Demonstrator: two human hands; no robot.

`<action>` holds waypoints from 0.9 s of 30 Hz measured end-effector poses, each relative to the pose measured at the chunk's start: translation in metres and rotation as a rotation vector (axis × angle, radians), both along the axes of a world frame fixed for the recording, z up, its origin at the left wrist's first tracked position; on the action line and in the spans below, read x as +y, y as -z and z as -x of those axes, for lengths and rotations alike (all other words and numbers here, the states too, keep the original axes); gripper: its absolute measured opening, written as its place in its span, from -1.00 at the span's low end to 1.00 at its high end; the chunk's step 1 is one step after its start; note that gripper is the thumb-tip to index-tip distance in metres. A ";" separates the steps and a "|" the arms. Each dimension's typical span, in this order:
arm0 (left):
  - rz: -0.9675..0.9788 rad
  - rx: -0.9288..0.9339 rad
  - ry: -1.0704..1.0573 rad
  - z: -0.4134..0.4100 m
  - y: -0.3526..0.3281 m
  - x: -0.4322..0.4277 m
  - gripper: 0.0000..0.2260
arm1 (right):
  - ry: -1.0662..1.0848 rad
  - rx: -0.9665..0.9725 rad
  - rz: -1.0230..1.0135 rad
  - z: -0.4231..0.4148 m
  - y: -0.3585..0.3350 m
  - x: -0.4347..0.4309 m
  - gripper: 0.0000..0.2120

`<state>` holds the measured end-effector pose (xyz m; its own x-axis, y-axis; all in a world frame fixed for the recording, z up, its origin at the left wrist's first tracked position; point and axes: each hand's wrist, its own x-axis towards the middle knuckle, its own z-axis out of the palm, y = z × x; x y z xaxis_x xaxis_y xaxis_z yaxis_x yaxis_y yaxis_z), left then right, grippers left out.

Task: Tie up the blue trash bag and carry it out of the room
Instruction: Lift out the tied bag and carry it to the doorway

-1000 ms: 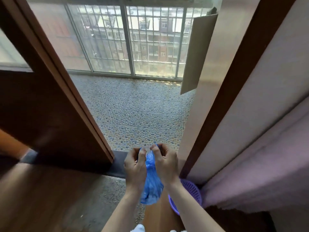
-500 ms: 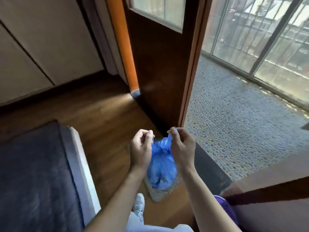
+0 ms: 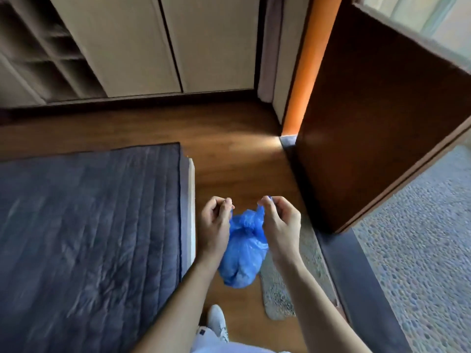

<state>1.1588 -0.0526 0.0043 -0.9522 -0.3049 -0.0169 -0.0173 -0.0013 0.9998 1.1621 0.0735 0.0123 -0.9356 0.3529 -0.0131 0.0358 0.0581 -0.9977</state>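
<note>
A small blue trash bag (image 3: pixel 242 253) hangs in front of me above the wooden floor, bulging at the bottom and gathered into a knot near its top. My left hand (image 3: pixel 215 222) pinches one loose end of the bag's mouth at its left. My right hand (image 3: pixel 279 222) pinches the other end at its right. The two ends are pulled apart with the knot between them.
A bed with a dark quilted cover (image 3: pixel 84 233) fills the left. A small mat (image 3: pixel 277 294) lies on the floor under the bag. An open dark wooden door (image 3: pixel 369 123) stands at the right, with a pebbled balcony floor (image 3: pixel 428 238) beyond. Wardrobe panels (image 3: pixel 153 42) line the far wall.
The view has swung left, from the balcony window to the bed and wardrobe. My hands have drawn the bag's two ends further apart, and a knot shows between them.
</note>
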 end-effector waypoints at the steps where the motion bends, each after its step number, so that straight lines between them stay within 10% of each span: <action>1: -0.013 -0.007 -0.019 0.008 0.002 -0.015 -0.75 | -0.013 -0.003 -0.007 0.010 0.000 -0.014 -0.77; 27: -0.021 -0.006 -0.052 0.266 0.019 -0.094 -0.76 | -0.103 -0.041 0.038 0.278 0.009 -0.092 -0.74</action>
<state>0.8929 -0.1464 -0.0147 -0.9348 -0.3540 -0.0291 -0.0224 -0.0231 0.9995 0.8837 -0.0188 0.0031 -0.9652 0.2538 -0.0635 0.0722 0.0253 -0.9971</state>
